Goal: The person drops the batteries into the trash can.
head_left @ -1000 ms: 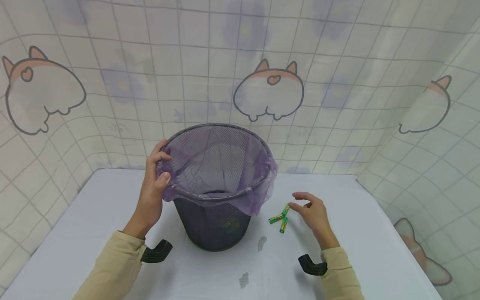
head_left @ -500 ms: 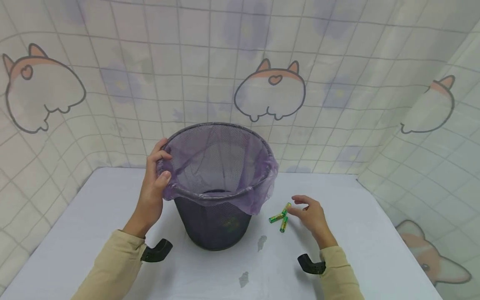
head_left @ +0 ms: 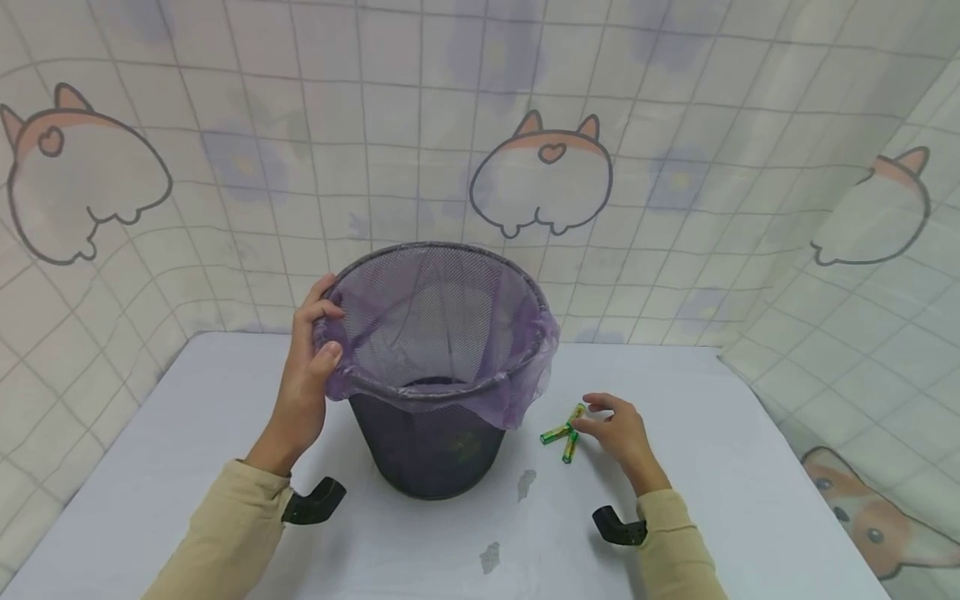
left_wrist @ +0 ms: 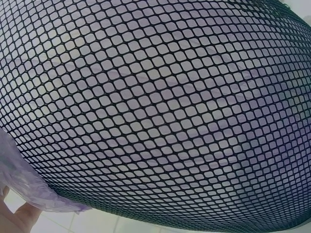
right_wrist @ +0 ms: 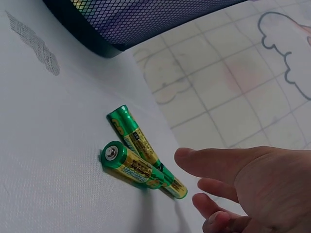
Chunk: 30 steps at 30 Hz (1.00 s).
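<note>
A black mesh wastebasket stands on the white table, lined with a thin purple bag folded out over its rim. My left hand grips the rim at the left side, thumb in front and fingers over the edge; in the left wrist view the mesh fills most of the picture. To the right of the basket lie three green and gold batteries close together, one of them partly behind my right fingertips. My right hand hovers beside them, thumb and fingers parted; nothing shows between them in the right wrist view.
Two small grey patches mark the tablecloth in front of the basket. Behind and beside the table hangs a grid-patterned curtain with cartoon corgis. Something green and yellow shows faintly through the lower mesh.
My right hand has shifted slightly down and left, its fingertips closer over the batteries. The left hand keeps its grip on the rim. The head view has turned slightly.
</note>
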Tool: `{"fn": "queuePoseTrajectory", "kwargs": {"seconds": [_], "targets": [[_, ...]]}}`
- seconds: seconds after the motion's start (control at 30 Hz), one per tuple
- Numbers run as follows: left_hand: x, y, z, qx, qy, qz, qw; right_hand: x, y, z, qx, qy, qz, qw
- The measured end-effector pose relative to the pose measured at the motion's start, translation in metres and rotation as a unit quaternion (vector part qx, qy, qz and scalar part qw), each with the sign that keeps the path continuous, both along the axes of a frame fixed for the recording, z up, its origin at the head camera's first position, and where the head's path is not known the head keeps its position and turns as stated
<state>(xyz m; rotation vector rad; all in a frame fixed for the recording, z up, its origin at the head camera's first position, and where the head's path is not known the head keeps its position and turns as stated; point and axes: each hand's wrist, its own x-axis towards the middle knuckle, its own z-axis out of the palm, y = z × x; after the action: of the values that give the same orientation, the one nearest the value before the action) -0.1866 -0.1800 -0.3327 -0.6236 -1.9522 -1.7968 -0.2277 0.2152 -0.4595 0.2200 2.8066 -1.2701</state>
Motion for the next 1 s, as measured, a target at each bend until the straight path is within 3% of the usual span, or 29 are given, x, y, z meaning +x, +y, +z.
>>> {"fn": "queuePoseTrajectory", "kwargs": {"seconds": [0.27, 0.73, 1.0], "targets": [[0.001, 0.0, -0.001, 0.012, -0.008, -0.011, 0.9998, -0.001, 0.0, -0.007, -0.004, -0.005, -0.003, 1.0], [0.0, -0.001, -0.002, -0.015, -0.001, 0.007, 0.9999, -0.007, -0.003, -0.014, 0.007, -0.001, 0.005, 1.0], [0.0, 0.0, -0.003, 0.001, 0.001, -0.002, 1.0, -0.009, -0.003, -0.014, 0.012, -0.003, 0.005, 0.9999]]}}
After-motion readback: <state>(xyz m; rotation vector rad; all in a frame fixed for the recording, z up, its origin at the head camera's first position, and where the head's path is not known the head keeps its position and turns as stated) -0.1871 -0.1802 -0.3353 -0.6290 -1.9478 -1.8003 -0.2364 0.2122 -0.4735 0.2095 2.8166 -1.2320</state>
